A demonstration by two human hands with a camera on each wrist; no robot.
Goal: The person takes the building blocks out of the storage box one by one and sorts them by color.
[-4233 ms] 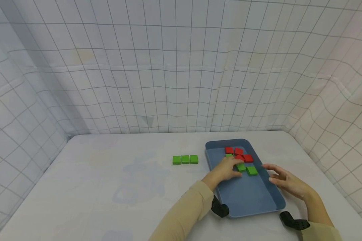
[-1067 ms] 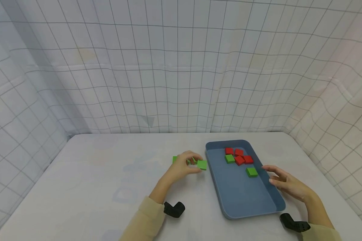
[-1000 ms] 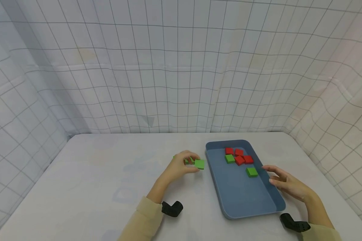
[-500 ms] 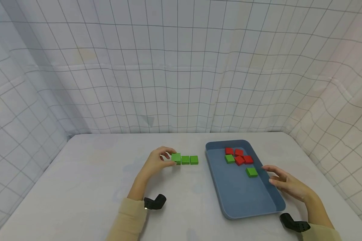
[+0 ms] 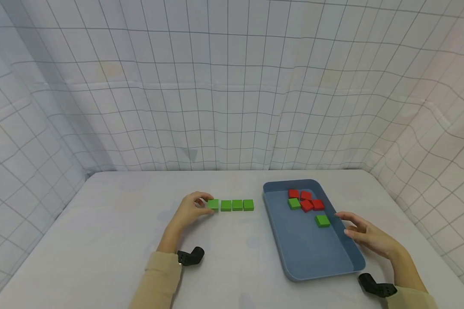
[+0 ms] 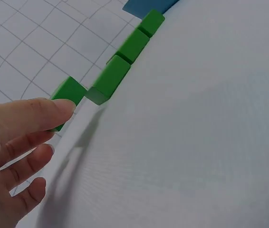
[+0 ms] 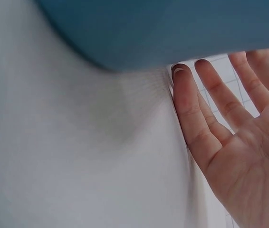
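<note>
My left hand pinches a flat green square block between thumb and fingers at the left end of a row. In the left wrist view this block appears slightly raised, its shadow on the table below. Three more green blocks form the row on the white table, with narrow gaps between them. My right hand lies beside the right rim of a blue tray, fingers relaxed. In the right wrist view its fingertips are close to the tray's underside; whether they touch cannot be told.
Inside the tray's far half lie several red blocks grouped together, with one green block beside them. Another green block sits apart, nearer the right wall. White grid-patterned curtains enclose the table's back and sides.
My left hand reached into the tray, took out one green block and carried it left past the row to its left end. The right hand stays at the tray's rim.
</note>
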